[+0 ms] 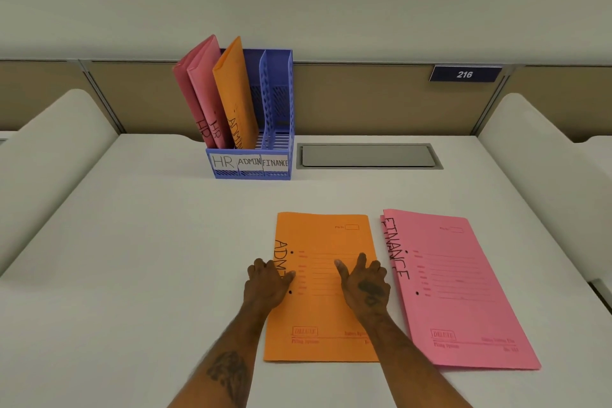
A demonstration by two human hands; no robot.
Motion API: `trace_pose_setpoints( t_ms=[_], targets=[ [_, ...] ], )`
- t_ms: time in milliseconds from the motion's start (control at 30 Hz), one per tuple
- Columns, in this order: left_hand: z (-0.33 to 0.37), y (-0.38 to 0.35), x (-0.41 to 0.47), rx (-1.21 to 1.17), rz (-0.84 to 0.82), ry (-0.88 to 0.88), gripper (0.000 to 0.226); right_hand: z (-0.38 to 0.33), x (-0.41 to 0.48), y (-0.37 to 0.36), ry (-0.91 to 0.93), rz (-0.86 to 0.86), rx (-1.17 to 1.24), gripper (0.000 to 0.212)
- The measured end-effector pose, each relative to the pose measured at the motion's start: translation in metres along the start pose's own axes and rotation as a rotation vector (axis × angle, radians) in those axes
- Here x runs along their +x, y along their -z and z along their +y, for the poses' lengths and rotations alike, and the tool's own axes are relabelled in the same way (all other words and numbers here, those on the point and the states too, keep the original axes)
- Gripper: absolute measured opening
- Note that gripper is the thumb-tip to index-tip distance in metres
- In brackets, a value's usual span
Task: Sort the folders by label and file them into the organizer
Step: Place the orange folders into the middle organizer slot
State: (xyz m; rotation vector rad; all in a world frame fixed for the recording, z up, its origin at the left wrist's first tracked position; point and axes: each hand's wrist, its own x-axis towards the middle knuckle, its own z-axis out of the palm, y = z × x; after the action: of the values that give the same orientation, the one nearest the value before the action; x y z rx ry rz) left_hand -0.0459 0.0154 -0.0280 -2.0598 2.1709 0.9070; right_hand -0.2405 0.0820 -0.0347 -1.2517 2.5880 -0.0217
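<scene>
- Found three folders already filed in the blue organizer (251, 173) at the back of the desk (149, 242): two pink HR folders (198, 93) leaning left in the slot tagged HR, and one orange ADMIN folder (235, 93) upright-leaning in the middle slot tagged ADMIN.
- Saw nothing in the right-hand FINANCE slot (277, 103).
- Left to file: a second orange folder (324, 321) marked ADMIN, flat on the near desk, and just beside it on the right a pink FINANCE stack (460, 291), seemingly two folders, going by a second pink edge peeping out along its left side.
- Judged roughly half done: HR apparently finished, ADMIN one short, FINANCE not started.
- Caught the left hand (268, 281) at the spine edge of the flat orange folder, thumb on the cover and fingers bent down past the edge; could not tell whether those fingers had actually pinched the folder or only rested against it.
- Caught the right hand (364, 285) lying flat on the same cover near its right edge, fingers straight and spread, pressing rather than gripping.
- Judged the step in hand to be lifting this ADMIN folder for the middle slot.
</scene>
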Motion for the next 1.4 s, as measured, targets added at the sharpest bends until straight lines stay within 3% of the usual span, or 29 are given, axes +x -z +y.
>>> trace_pose_setpoints(
  t_ms=[200, 467, 567, 700, 900, 1200, 1400],
  targets=[
    [0.001, 0.002, 0.001, -0.105, -0.022, 0.053, 0.064, -0.003, -0.007, -0.006, -0.059, -0.007, 0.071, 0.081],
    [-0.003, -0.018, 0.019, -0.378, -0.041, 0.03, 0.097, 0.0, -0.006, 0.007, -0.061, 0.037, 0.164, 0.074],
    [0.019, 0.001, -0.01, -0.508, -0.061, -0.011, 0.067, 0.0, -0.006, 0.009, -0.055, 0.031, 0.176, 0.073],
    [0.031, 0.01, -0.022, -0.591, -0.021, -0.001, 0.07, 0.003, -0.006, 0.01, -0.045, 0.003, 0.172, 0.074],
    [0.045, 0.026, -0.025, -0.651, 0.092, -0.039, 0.057, 0.001, 0.001, 0.023, -0.018, -0.073, 0.229, 0.078],
    [0.074, 0.094, -0.02, -0.79, 0.334, -0.17, 0.058, -0.095, 0.026, 0.161, 0.345, 0.031, 0.609, 0.08],
    [0.084, 0.138, -0.012, -0.852, 0.507, -0.282, 0.048, -0.169, 0.017, 0.263, 0.515, 0.162, 0.623, 0.089]
  ],
)
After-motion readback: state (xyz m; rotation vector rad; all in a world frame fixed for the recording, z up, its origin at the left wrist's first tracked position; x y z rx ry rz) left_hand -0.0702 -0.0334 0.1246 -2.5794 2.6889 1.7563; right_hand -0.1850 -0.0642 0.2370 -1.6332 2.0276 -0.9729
